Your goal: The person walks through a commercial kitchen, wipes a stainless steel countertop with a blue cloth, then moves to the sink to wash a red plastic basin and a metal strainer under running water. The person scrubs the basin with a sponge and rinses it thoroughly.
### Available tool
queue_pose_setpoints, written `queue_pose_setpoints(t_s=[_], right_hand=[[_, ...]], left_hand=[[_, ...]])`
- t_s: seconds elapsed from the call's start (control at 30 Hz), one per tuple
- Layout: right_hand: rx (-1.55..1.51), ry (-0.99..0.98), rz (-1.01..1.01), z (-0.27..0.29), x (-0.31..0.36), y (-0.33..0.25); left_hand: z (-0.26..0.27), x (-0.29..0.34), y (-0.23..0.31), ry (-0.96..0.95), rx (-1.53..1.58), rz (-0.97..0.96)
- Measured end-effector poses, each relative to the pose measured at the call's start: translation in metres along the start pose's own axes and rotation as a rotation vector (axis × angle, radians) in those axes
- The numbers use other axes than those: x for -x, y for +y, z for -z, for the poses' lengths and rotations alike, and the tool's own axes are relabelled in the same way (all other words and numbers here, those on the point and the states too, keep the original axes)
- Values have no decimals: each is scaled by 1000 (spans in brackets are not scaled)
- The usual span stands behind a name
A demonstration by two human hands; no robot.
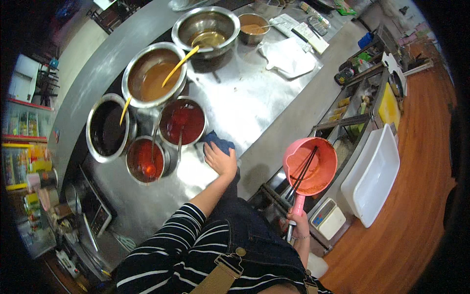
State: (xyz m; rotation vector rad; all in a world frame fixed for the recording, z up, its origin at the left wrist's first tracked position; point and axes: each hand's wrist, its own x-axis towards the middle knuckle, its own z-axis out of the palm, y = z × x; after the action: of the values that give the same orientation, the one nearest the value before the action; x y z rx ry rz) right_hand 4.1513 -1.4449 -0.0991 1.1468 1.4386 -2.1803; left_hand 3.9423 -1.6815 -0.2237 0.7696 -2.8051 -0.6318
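Observation:
My left hand (220, 159) presses down on a dark blue cloth (223, 143) on the steel counter, its fingers bent over it. Just left of it stands a steel pot of dark red liquid (183, 120) with a spoon in it. My right hand (299, 224) grips the handle of a pink dipper (324, 181), off the counter's right side; reddish residue coats its inside. A whisk (306, 171) with dark wires leans in the dipper, and its metal handle passes down by the same hand.
Beyond the red pot are a smaller pot of bright red liquid (147, 159), a bowl of dark liquid (105, 127), a bowl of brown sauce (152, 81) and a bowl of thin yellowish liquid (209, 36). A white bin (370, 174) and a small scale (328, 219) are at right.

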Motion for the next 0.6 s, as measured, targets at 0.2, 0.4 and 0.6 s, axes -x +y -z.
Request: queue_pose_setpoints(t_s=[0.2,0.4,0.6], right_hand=[[-66,30,28,-14,-39,-63],[-50,-5,17,1,-62,-100],[7,-4,-2,34,-95,-146]], left_hand=[[-43,-74,79,19,53,-5],[-99,-166,165,87,98,-124],[-136,-278,239,-171,126,-489]])
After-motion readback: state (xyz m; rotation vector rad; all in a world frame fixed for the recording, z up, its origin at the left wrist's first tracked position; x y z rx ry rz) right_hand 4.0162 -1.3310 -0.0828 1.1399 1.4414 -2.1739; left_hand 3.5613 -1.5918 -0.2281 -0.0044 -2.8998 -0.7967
